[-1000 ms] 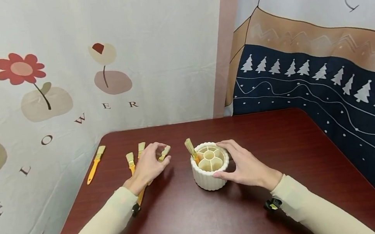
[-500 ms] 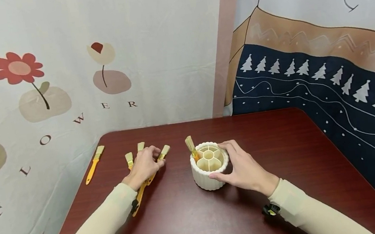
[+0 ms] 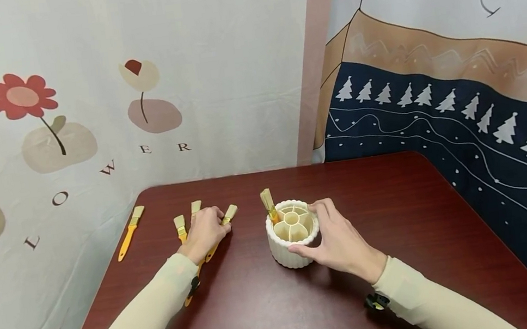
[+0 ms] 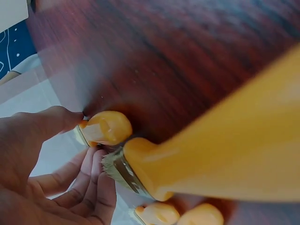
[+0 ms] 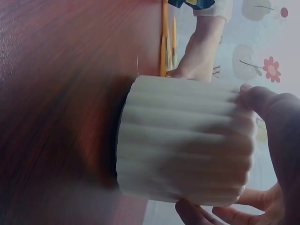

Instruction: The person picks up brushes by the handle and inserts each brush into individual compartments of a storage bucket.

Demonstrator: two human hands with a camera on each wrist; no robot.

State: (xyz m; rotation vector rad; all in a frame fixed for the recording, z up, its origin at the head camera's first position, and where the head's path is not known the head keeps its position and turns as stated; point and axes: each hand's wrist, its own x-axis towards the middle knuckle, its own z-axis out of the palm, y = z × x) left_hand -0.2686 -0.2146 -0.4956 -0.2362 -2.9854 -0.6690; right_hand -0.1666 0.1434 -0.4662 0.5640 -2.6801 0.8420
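Observation:
My left hand is at the rightmost paintbrush of a cluster, thumb and fingertips pinching it just below its pale bristles. In the left wrist view, that brush's yellow handle end sits between thumb and fingers, and another paintbrush crosses close to the camera. My right hand holds a white ribbed brush holder by its right side, thumb in front and fingers behind. The holder stands upright with petal-shaped compartments. One paintbrush leans in its left compartment, bristles up.
Two more paintbrushes, one with bristles left of my left hand and one with bristles behind it, are partly hidden by it. A separate paintbrush lies near the left edge of the dark red table. Printed cloth hangs behind.
My left hand has shifted slightly left and down, and its thumb and fingers have come together on the rightmost brush. The right hand stays on the holder.

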